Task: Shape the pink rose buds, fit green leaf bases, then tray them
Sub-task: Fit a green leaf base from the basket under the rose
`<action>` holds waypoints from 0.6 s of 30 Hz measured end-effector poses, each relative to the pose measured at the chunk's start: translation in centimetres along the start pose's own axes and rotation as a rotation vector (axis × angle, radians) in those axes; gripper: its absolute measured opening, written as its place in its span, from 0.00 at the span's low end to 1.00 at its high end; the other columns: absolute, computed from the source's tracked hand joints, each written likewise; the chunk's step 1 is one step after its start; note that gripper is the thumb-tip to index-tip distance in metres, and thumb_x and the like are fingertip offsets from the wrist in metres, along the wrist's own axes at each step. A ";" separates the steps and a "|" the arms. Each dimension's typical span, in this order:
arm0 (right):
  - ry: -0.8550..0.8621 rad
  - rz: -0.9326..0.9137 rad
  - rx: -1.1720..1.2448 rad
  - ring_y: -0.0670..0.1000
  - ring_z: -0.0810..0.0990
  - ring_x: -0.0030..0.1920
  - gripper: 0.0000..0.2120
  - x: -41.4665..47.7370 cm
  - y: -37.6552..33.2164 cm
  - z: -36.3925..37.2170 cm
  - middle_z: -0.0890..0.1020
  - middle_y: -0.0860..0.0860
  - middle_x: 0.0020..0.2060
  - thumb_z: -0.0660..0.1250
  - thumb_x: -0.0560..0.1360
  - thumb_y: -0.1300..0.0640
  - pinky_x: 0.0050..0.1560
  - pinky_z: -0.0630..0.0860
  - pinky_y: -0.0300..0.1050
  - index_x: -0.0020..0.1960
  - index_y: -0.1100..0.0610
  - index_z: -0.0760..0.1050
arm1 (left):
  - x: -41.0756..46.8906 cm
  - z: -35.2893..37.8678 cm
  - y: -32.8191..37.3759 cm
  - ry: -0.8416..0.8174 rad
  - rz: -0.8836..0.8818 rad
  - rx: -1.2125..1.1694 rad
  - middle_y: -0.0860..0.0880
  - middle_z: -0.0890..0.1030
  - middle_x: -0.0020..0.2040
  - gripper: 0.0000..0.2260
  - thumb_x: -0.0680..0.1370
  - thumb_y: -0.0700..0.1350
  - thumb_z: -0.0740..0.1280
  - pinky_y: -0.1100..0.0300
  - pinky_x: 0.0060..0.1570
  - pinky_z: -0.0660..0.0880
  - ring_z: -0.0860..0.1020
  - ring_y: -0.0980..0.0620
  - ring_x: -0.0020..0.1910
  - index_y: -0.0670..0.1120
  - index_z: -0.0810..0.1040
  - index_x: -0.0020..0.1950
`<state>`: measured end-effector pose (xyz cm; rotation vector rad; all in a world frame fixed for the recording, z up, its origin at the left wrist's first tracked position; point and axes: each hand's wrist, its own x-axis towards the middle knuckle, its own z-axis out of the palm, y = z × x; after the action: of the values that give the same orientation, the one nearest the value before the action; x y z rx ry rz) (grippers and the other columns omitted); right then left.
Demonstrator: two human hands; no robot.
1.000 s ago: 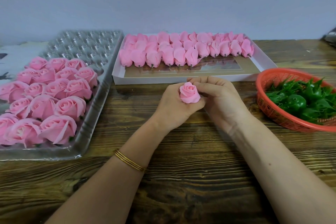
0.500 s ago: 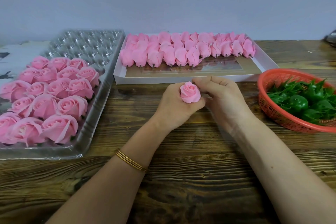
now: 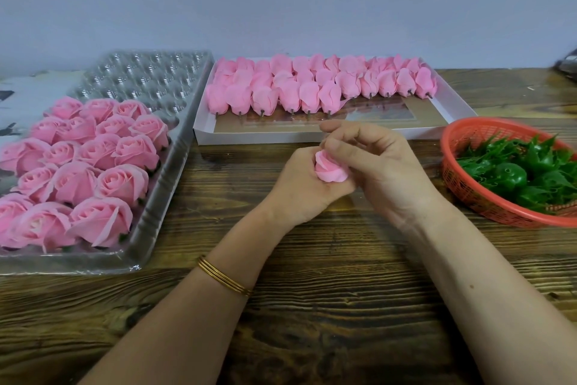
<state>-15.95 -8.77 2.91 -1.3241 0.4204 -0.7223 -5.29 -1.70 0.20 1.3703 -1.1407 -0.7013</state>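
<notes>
My left hand (image 3: 299,188) grips a pink rose bud (image 3: 329,167) from below at the table's middle. My right hand (image 3: 384,166) curls over the bud from the right, its fingertips pinching the outer petals and hiding part of the flower. Closed pink buds (image 3: 312,84) lie in rows in a white box (image 3: 452,106) behind my hands. Opened pink roses (image 3: 87,166) fill the near part of a clear plastic tray (image 3: 162,206) at the left. Green leaf bases (image 3: 518,175) lie heaped in a red basket (image 3: 468,194) at the right.
The far half of the clear tray shows bare cups (image 3: 146,78). The wooden table (image 3: 327,306) stretches bare in front of my forearms. A grey wall stands behind. A dark object (image 3: 568,67) sits at the far right edge.
My right hand has moved up and over the bud, its fingers now covering the top right of the flower. The bud has tilted in my left hand.
</notes>
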 end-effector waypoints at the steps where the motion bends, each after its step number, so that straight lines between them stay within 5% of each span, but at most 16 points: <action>1: -0.023 -0.013 -0.047 0.45 0.80 0.54 0.03 -0.1 0.1 0.0 0.83 0.51 0.49 0.73 0.63 0.60 0.58 0.74 0.41 0.37 0.56 0.82 | 0.0 0.0 0.0 -0.009 0.002 -0.012 0.36 0.83 0.45 0.08 0.72 0.31 0.73 0.55 0.44 0.77 0.78 0.52 0.42 0.36 0.80 0.50; 8: -0.070 0.012 -0.157 0.46 0.81 0.53 0.07 -0.1 0.4 0.0 0.83 0.50 0.51 0.75 0.61 0.62 0.59 0.76 0.42 0.38 0.55 0.82 | -0.1 -0.1 0.2 -0.087 0.005 0.032 0.55 0.81 0.37 0.12 0.71 0.30 0.73 0.72 0.40 0.74 0.79 0.65 0.37 0.47 0.79 0.41; 18: -0.124 0.044 -0.072 0.53 0.80 0.52 0.15 0.0 1.1 0.3 0.84 0.53 0.47 0.79 0.60 0.66 0.63 0.75 0.53 0.45 0.55 0.83 | -0.2 -0.4 0.0 -0.053 -0.018 -0.077 0.55 0.82 0.38 0.13 0.69 0.31 0.72 0.63 0.44 0.78 0.80 0.59 0.42 0.50 0.80 0.40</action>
<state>-15.51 -8.47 1.87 -1.4146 0.3779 -0.5897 -5.01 -1.35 0.26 1.3047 -1.1333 -0.7910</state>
